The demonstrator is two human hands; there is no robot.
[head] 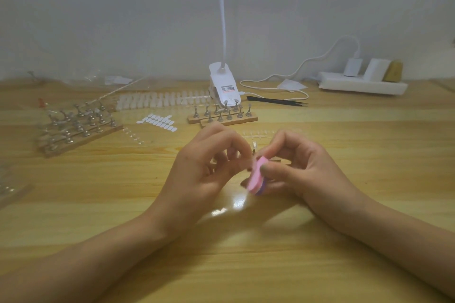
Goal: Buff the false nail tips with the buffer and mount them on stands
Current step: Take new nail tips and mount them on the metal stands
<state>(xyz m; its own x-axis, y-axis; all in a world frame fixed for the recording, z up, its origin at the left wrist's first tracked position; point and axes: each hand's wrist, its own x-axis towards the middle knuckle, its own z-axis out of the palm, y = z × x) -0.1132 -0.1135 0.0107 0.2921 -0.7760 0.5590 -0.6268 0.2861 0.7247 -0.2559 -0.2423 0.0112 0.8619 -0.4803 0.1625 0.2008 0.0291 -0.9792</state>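
Buffing is under way on the bench (98, 192), well in front of the clip lamp (222, 86): the left hand (206, 162) has its grip pinched on what appears to be a single clear nail tip (247, 164), blurred and hard to make out, while the right hand (295, 167) grips one pink-and-purple buffer (256, 177) against it. The job looks to be at an early or middle stage. Just in front of the lamp, two wooden bases carry roughly ten metal stands (221, 115), all seemingly bare. Left of the lamp, a cluster of about four more bases (78, 125) holds too many stands to count, and whether any bear tips cannot be told. One long strip of white tips (157, 102) lies left of the lamp, and one sheet of white tabs (157, 122) lies in front of that strip. One clear sprue (258, 133) sits between the lamp and the hands.
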